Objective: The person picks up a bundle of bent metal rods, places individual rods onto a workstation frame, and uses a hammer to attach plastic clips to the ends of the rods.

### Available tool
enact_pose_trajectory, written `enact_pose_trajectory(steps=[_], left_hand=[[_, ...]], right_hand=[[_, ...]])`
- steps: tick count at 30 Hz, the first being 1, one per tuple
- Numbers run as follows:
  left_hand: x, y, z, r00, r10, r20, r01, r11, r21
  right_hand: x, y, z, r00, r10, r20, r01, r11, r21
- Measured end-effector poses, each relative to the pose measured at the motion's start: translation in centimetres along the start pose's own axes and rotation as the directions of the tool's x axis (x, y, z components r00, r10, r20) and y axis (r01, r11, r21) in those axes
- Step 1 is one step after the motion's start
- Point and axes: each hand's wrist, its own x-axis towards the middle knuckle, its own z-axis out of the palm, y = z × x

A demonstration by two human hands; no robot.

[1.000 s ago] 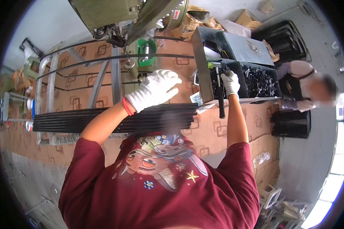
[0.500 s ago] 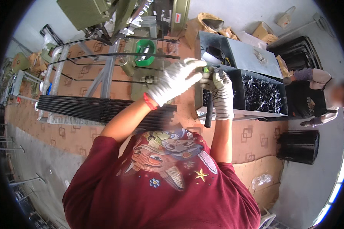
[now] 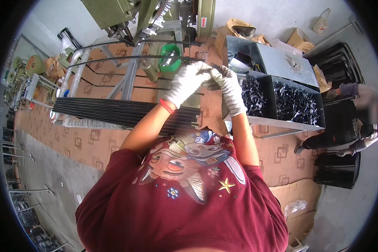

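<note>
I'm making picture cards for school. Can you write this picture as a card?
left hand: white glove, red bracelet at wrist
right hand: white glove, close to the left
held: too hidden to tell
near left hand: end of a long black rod
black bars: bundle, partly behind left forearm
metal box: small black parts in two compartments
other person: at the right edge

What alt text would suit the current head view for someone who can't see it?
White-gloved left hand and right hand meet, but whether they hold anything is unclear. Right of them, a divided metal bin holds small black parts; black rods lie bundled to the left, and a co-worker is at the far right.
</note>
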Motion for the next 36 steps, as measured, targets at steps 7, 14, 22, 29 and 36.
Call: enact_pose_trajectory(steps=[7,14,22,29,36], left_hand=[[0.7,-0.8,0.1,0.995,0.081,-0.057,-0.07,0.982,0.176],[2.2,-0.6,-1.2,0.929,0.307,-0.207,-0.083,0.719,0.69],[3.8,-3.6,-1.1,0.934,0.35,-0.069,-0.215,0.706,0.675],[4.9,-2.9,-0.4,0.957,0.288,0.033,-0.242,0.734,0.635],[5.3,-3.9,-1.0,0.951,0.299,0.083,-0.302,0.832,0.465]], right_hand=[[2.6,3.1,-1.3,0.991,-0.132,-0.033,0.129,0.989,-0.067],[5.8,3.8,-3.2,0.964,-0.178,-0.197,0.129,0.963,-0.238],[5.8,3.3,-1.2,0.979,-0.143,-0.147,0.121,0.981,-0.151],[5.9,4.0,-1.6,0.897,-0.426,-0.118,0.203,0.633,-0.747],[1.2,0.1,-2.7,0.932,-0.358,-0.052,0.098,0.388,-0.916]])
